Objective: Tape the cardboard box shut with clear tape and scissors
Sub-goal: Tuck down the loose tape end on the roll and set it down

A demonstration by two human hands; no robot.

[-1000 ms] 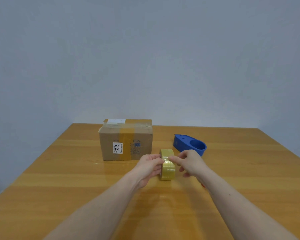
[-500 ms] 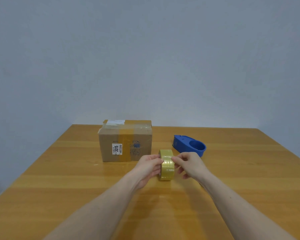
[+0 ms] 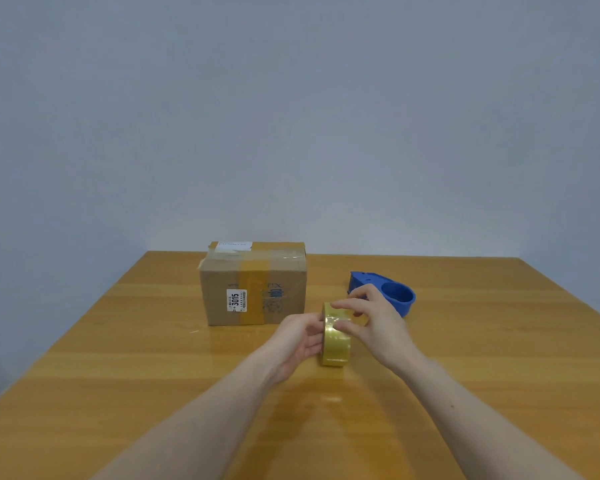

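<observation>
A yellowish roll of clear tape [image 3: 336, 344] stands on edge above the wooden table [image 3: 118, 358], held between both hands. My left hand [image 3: 300, 341] grips its left side. My right hand [image 3: 374, 323] rests on its right side, thumb and fingers pinching at the top of the roll. The closed cardboard box [image 3: 253, 284] sits behind and to the left, with old tape strips and a white "3015" label on its front. No scissors are visible.
A blue tape dispenser [image 3: 395, 292] lies behind my right hand, partly hidden by it. The table meets a grey wall at the back. Its left and right edges slope outward toward me.
The roll has stayed in both hands at about the same spot. My right fingers have shifted up onto the top of the roll.
</observation>
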